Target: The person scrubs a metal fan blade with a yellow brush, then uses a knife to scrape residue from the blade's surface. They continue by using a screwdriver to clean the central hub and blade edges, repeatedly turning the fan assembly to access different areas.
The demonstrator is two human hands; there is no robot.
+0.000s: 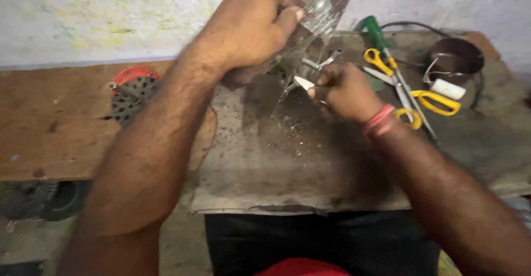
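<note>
Clear sheet (318,5) blurred, top cut off; left hand (249,24) fingers clamp it; right hand (345,90) grips small, perhaps metal, tool (304,82).

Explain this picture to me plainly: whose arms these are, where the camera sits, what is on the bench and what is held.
There is no machine here. One camera worn on a person's head looks down at their own two bare arms. The left hand has its grip closed on a shiny, clear, crumpled piece, lifted above the bench. The right hand is closed around a small tool with a pale pointed tip, touching that piece. On the worn grey mat lie yellow-handled scissors, a green-handled screwdriver and a dark round tin. At the left lies a perforated disc with a red rim.
</note>
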